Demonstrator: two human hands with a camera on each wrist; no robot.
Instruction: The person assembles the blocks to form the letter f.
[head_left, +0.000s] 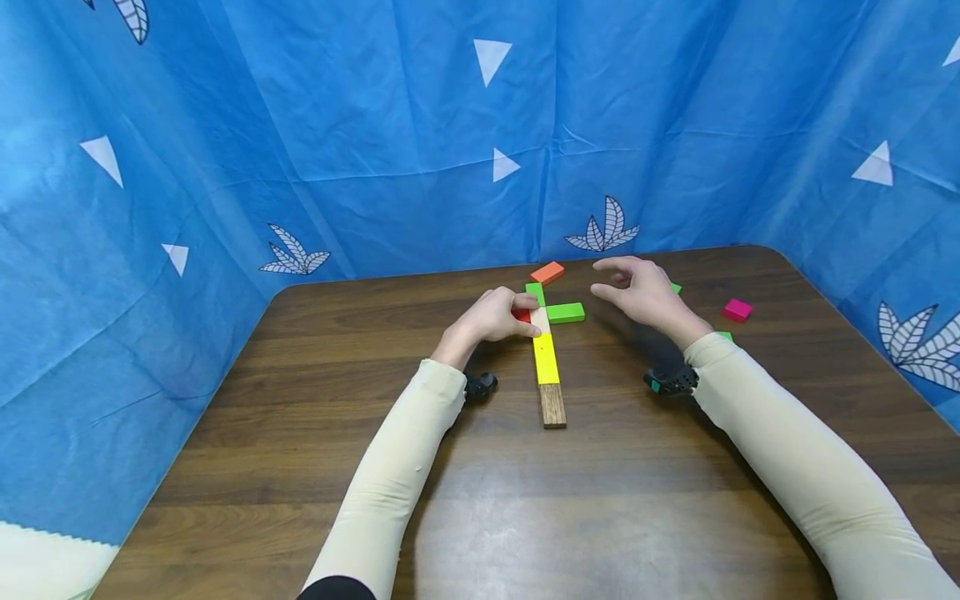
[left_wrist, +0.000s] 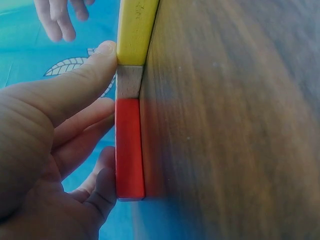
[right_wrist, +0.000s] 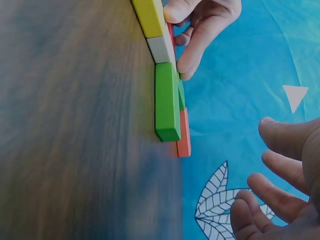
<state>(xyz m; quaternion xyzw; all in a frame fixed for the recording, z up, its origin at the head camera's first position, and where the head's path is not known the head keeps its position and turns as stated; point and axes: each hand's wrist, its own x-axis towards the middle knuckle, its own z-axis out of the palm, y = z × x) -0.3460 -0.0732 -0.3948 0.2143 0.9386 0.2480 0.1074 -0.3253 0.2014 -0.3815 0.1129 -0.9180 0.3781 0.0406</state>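
A flat row of wooden blocks lies on the table: a brown block (head_left: 552, 406) nearest, then a yellow block (head_left: 545, 358), a pale block (head_left: 540, 319) and a green block (head_left: 535, 292). Another green block (right_wrist: 167, 102) juts out to the right of the pale one, and a red block (left_wrist: 129, 150) juts out to the left. My left hand (head_left: 495, 315) holds the pale block, thumb toward the yellow end and index fingertip toward the far end. To the right, my right hand (head_left: 641, 292) hovers above the table with fingers apart, holding nothing.
An orange block (head_left: 547, 272) sits beyond the row's far end. Off to the right lie a pink block (head_left: 737, 310) and green blocks (head_left: 724, 335), partly hidden by the right arm. Blue cloth (head_left: 420, 125) hangs behind the wooden table (head_left: 315, 433).
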